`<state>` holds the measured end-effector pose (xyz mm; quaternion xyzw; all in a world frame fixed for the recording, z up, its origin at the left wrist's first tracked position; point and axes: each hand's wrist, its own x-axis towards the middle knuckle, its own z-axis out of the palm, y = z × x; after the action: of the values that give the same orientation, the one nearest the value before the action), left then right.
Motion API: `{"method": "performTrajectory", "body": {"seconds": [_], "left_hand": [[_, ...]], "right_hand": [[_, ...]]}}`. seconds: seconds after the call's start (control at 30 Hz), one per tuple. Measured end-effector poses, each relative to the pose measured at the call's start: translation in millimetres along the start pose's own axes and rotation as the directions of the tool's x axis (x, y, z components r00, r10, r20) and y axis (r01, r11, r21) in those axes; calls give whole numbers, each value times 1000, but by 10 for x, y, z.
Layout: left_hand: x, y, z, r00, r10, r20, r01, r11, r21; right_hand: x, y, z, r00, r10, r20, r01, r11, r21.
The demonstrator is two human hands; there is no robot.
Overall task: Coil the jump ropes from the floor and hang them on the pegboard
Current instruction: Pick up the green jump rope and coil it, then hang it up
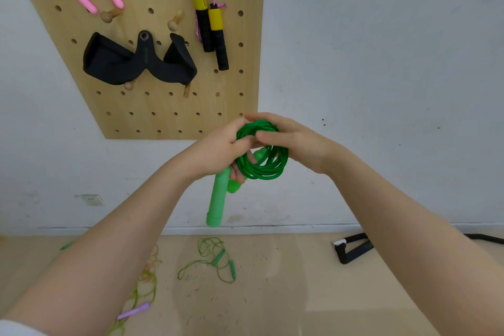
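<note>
Head view: left hand (218,148) and right hand (293,142) both grip coiled green plastic jump rope (261,163) below tan wooden pegboard (163,112). Coiling nearly done; next needs free peg (174,22).

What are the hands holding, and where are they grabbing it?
Both hold the green jump rope. The left hand grips the coil's left side with the handles hanging below; the right hand pinches the top of the coil.

Coiled green jump rope (261,155), handles hanging.
</note>
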<state>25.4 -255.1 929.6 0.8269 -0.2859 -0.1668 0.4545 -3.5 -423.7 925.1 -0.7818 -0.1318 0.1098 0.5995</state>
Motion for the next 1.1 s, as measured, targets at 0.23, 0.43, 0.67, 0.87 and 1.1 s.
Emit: {"method": "performTrajectory", "body": {"seconds": [0.23,0.43,0.67,0.87,1.1], "left_hand": [[32,125,-24,998,58,0,-58,998,2],[78,81,-87,999,35,-40,-39,994,-105],[227,-7,-106,998,-65,-20,65,998,-16],[361,-35,-225,996,-80,-30,84,973,217],[473,-135,-499,972,-140,-188,137,990,-32]], "right_hand": [[63,142,-167,981,-71,180,16,956,291],[55,417,-51,1000,-24,19,14,905,424],[165,444,-96,941,51,-335,-102,986,-134],[357,169,-111,983,-126,-131,99,975,-200],[736,-50,-146,967,-241,-87,188,899,-396]]}}
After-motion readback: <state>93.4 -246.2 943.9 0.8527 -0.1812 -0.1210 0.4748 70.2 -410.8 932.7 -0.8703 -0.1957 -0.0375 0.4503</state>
